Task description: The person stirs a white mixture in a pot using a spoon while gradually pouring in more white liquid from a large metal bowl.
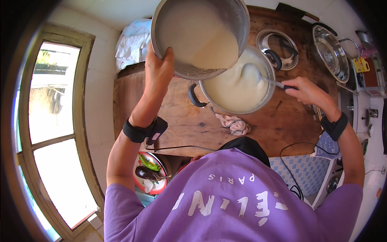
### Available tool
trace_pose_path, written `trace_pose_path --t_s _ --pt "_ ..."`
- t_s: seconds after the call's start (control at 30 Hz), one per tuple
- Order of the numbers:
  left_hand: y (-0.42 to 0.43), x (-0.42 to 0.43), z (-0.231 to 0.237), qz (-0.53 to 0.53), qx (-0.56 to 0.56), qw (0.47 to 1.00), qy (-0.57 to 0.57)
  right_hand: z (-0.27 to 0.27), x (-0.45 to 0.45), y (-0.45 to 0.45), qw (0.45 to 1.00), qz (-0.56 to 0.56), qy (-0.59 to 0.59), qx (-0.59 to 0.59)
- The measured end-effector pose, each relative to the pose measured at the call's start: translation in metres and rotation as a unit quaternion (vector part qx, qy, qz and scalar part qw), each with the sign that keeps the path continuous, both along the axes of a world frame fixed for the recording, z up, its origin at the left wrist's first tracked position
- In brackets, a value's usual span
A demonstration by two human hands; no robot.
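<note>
My left hand [161, 66] grips the rim of a large metal basin [154, 33], which is tilted over a pot. Pale, creamy liquid [216, 50] has gathered at the basin's lower side, near the rim. Under it, on the wooden table, stands a steel pot [271, 87] with black handles, holding more of the pale liquid [232, 93]. My right hand [304, 89] holds a ladle [276, 83] by its black handle end. The ladle's bowl sits in the pot's liquid and is coated with it. The basin hides the pot's far left part.
A glass lid [282, 39] lies beyond the pot. A crumpled pink cloth [234, 123] lies on the wooden table [181, 127] before me. A shiny steel basin [329, 54] leans at the right. Below left, a plate [139, 180] holds an eggplant [148, 173] and a green pepper [149, 163]. Cables run from my wristbands.
</note>
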State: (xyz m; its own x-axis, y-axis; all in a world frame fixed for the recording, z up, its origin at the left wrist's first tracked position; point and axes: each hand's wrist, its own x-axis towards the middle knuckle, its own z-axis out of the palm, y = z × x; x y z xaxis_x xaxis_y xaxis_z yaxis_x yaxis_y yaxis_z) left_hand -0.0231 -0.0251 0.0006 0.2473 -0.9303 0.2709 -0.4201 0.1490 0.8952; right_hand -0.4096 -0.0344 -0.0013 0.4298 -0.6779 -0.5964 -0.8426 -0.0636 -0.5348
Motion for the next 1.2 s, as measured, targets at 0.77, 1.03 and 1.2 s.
trace_pose_path --t_s 0.77,1.03,1.2 --pt "0.003 -0.009 0.005 0.013 0.059 0.998 -0.028 -0.008 0.008 -0.001 0.997 0.020 -0.005 0.072" --pt "0.003 -0.015 0.006 0.001 0.018 0.997 -0.076 -0.052 0.028 0.030 0.988 0.053 -0.140 -0.047" --pt "0.005 -0.017 0.014 0.000 0.022 0.997 -0.068 -0.006 0.008 0.002 1.000 -0.023 -0.005 0.013"
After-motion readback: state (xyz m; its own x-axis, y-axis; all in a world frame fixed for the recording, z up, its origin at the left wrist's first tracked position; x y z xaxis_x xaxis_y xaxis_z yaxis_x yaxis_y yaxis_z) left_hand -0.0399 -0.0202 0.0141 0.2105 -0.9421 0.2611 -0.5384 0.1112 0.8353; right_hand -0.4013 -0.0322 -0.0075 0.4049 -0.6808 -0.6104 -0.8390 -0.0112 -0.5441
